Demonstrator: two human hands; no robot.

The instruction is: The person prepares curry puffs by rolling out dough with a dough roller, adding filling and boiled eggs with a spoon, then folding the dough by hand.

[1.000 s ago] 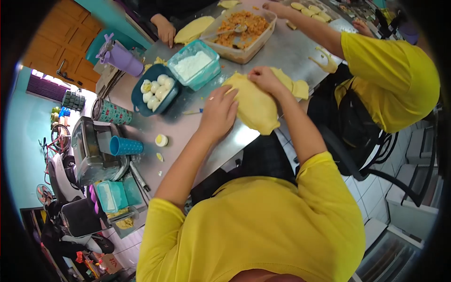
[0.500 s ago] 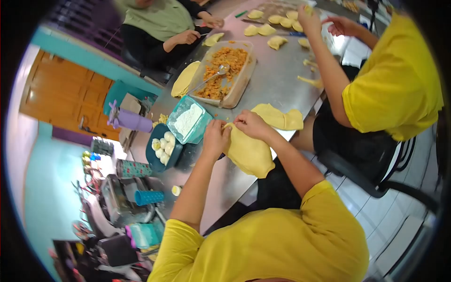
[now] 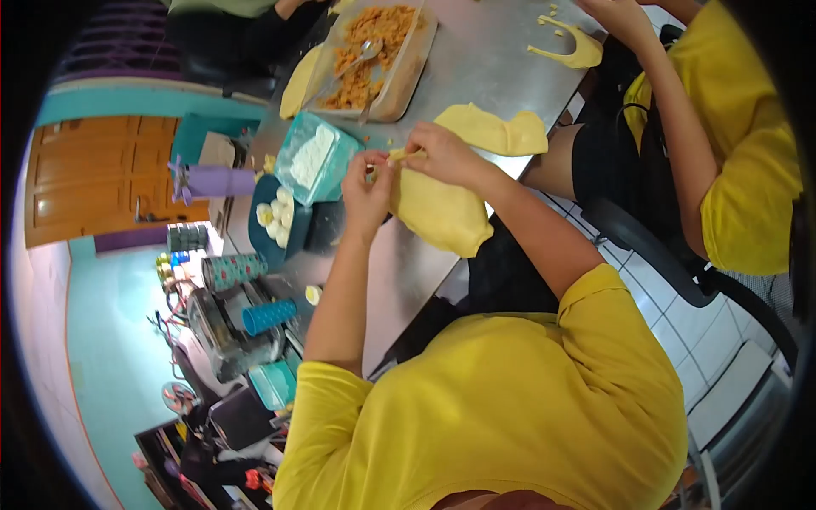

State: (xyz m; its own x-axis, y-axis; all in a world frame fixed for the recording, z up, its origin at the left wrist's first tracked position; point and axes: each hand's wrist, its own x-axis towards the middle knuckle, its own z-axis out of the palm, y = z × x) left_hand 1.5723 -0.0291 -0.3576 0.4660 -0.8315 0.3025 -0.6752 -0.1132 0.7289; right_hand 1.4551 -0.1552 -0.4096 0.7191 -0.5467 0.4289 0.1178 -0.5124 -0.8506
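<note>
My left hand (image 3: 367,194) pinches the upper left edge of a flat yellow dough sheet (image 3: 438,210). Close beside it, my right hand (image 3: 444,155) grips the same edge with fingers pressed together. The sheet hangs down toward the table's near edge. Beyond my right hand lies another dough piece (image 3: 493,130). To the left of my hands stands a teal container of white flour (image 3: 316,160), next to a dark blue bowl (image 3: 294,231) with several peeled eggs (image 3: 276,214).
A plastic tub (image 3: 406,83) of orange filling with a spoon sits at the back. Dough scraps (image 3: 582,49) lie near a co-worker's arm (image 3: 671,119) at the right. A purple tumbler (image 3: 217,182), a patterned cup (image 3: 234,269) and a blue cup (image 3: 269,317) are at the left.
The camera view has shifted, and the tub and table items appear higher in the frame. My hands still hold the sheet's edge, now with a small folded or rolled bit between them.
</note>
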